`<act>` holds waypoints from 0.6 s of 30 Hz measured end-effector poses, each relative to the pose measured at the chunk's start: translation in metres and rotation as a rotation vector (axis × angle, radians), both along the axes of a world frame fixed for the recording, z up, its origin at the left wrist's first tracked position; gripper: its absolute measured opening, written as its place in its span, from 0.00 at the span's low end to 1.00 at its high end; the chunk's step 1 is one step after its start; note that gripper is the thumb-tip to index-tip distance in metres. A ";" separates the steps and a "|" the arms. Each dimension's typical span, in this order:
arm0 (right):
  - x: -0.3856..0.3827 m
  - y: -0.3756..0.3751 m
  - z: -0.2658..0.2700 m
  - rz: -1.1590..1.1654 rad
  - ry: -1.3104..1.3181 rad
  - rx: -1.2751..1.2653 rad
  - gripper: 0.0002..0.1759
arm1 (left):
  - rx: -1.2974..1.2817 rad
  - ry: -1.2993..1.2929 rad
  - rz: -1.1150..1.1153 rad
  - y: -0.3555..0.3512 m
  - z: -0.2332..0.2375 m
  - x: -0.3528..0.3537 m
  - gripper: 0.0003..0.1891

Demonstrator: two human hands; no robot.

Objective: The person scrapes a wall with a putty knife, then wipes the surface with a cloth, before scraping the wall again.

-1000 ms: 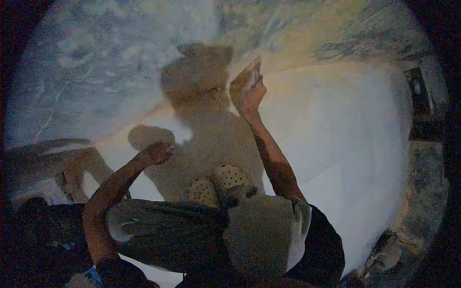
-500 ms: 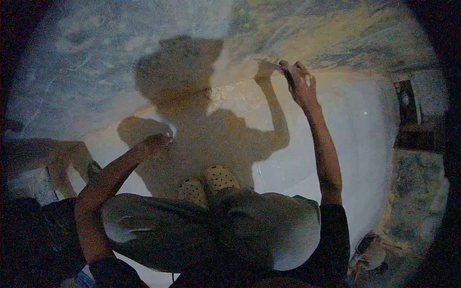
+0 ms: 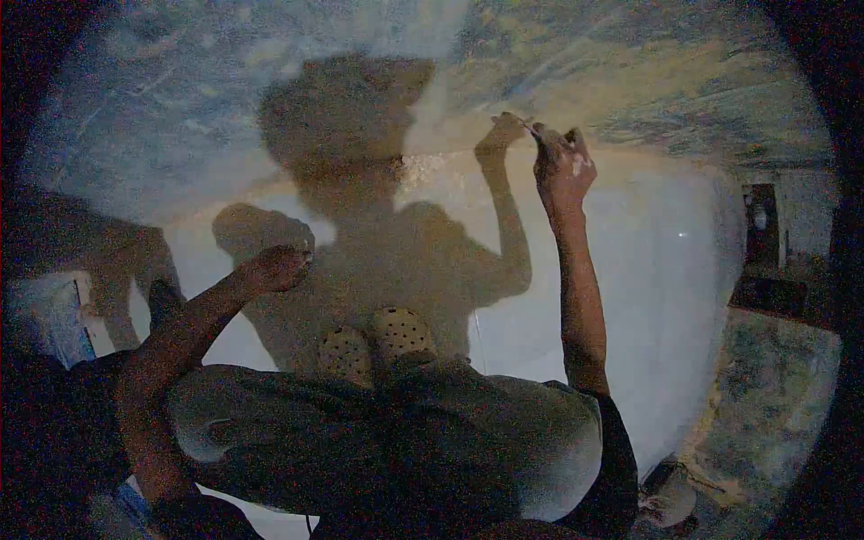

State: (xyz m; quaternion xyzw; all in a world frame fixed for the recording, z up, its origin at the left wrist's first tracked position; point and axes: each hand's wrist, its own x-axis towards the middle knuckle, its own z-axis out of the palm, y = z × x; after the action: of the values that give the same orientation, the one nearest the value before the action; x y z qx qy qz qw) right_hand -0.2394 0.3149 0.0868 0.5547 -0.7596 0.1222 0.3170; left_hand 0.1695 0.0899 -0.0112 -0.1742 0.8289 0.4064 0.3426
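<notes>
My right hand [image 3: 564, 166] is raised near the mottled blue, grey and yellowish surface [image 3: 648, 81], with pale smears on its skin. Its fingers are pinched on a thin stick-like tool [image 3: 529, 129], whose kind I cannot make out. My left hand [image 3: 281, 267] is closed in front of my body, over the pale surface [image 3: 621, 270]. Something small and whitish shows at its fingertips, too dim to name. My shadow [image 3: 360, 135] falls across both surfaces, so the detail there is dark.
Below are my perforated clogs [image 3: 404, 333] and my bent knees in grey trousers [image 3: 288, 414]. At the left, another person's dark shape and shadow [image 3: 54, 234] appear. A dark doorway-like opening [image 3: 761, 220] stands far right. A pale rounded object [image 3: 668, 504] lies at the lower right.
My right hand has shifted slightly down, and its fingers have turned more upright with the thin tool. My left hand has moved slightly left, still closed. The whole view has tilted a little.
</notes>
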 end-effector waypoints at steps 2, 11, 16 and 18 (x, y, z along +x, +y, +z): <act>0.014 -0.005 0.015 -0.166 -0.111 0.081 0.14 | -0.099 -0.043 -0.076 0.000 0.009 -0.002 0.14; -0.022 0.010 -0.011 0.054 -0.040 0.032 0.16 | -0.146 0.064 -0.208 -0.006 -0.038 0.007 0.11; -0.033 0.007 -0.018 0.136 0.100 -0.092 0.18 | -0.007 0.192 0.005 -0.008 -0.051 0.022 0.12; -0.033 0.006 -0.011 0.060 0.025 0.025 0.18 | 0.290 0.488 0.218 -0.019 -0.114 0.048 0.14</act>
State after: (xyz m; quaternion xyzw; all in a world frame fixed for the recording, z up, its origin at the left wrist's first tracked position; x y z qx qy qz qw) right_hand -0.2722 0.3204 0.0756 0.5826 -0.7400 0.1154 0.3156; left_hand 0.2178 0.0712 -0.1248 -0.1084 0.7965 0.5849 0.1088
